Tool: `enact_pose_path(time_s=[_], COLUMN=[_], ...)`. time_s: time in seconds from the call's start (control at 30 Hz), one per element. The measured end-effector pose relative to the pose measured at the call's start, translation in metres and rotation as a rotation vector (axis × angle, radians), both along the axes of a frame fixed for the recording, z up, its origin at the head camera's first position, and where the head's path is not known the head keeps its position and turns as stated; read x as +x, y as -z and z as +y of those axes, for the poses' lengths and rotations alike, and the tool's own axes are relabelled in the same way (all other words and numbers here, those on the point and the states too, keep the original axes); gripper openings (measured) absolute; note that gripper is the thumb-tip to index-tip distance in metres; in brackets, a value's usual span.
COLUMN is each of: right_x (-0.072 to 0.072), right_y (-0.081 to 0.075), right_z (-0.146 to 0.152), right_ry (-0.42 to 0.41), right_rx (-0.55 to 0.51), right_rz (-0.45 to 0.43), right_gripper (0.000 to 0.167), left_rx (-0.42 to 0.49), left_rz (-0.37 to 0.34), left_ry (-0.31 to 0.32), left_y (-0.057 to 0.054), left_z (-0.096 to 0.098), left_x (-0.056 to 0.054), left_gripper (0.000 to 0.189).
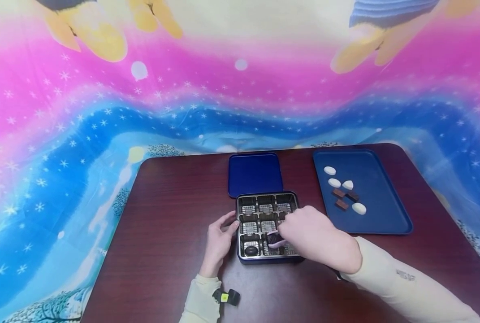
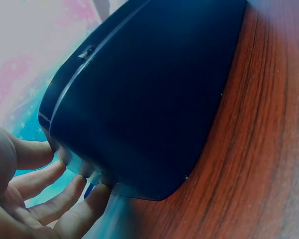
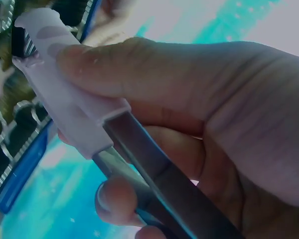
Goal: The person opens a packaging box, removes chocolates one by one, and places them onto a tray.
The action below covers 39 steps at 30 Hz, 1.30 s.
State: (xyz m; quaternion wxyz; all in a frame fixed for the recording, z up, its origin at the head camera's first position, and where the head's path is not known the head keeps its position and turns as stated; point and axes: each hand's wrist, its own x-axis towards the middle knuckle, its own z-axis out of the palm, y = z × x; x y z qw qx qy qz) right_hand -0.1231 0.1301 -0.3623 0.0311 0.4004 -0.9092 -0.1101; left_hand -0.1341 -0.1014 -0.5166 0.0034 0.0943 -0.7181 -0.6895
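A dark blue tin box [image 1: 270,261] with a divided tray stands near the table's front. My left hand [image 1: 219,237] rests against its left side; in the left wrist view the fingertips touch the box wall [image 2: 139,109] at a rounded corner. My right hand [image 1: 306,229] grips metal tongs [image 3: 149,164] with pale pink tips [image 3: 72,89]. Between those tips is a dark ridged chocolate [image 1: 274,238], over the front middle compartment. A dark oval chocolate [image 1: 251,250] lies in the front left compartment. My right hand partly hides the right-hand compartments.
A blue lid [image 1: 256,175] lies behind the box. To the right, a blue tray [image 1: 385,220] holds several white pieces [image 1: 359,208] and brown rectangular pieces [image 1: 342,204]. A patterned cloth [image 1: 240,89] hangs behind the dark wooden table [image 1: 167,215].
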Motion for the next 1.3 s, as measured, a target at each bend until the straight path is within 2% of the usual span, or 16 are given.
enact_pose_path(time_s=[0.23, 0.4, 0.63, 0.73, 1.0, 1.1, 1.3], right_x=[-0.004, -0.011, -0.027, -0.038, -0.078, -0.094, -0.123], right_y=[-0.017, -0.027, -0.039, -0.042, -0.042, -0.038, -0.028], right_z=[0.013, 0.024, 0.043, 0.055, 0.095, 0.109, 0.144], right_ry=[0.032, 0.085, 0.206, 0.275, 0.439, 0.483, 0.573], right_rx=[-0.057, -0.107, -0.167, -0.165, -0.165, -0.164, -0.192], right_rz=[0.047, 0.065, -0.004, -0.042, -0.183, -0.209, -0.212], right_gripper=[0.019, 0.018, 0.013, 0.006, 0.006, 0.009, 0.025], left_rx=[0.018, 0.030, 0.020, 0.027, 0.033, 0.026, 0.017], left_rz=[0.005, 0.005, 0.020, 0.016, 0.011, 0.013, 0.021], left_ry=[0.002, 0.006, 0.009, 0.010, 0.011, 0.008, 0.011], left_y=[-0.003, -0.004, -0.003, -0.004, -0.005, -0.005, -0.003], left_z=[0.000, 0.000, 0.000, 0.000, 0.000, 0.000, 0.000], left_x=[0.002, 0.003, 0.003, 0.003, 0.003, 0.003, 0.003], left_gripper=[0.039, 0.039, 0.040, 0.040, 0.040, 0.040, 0.040])
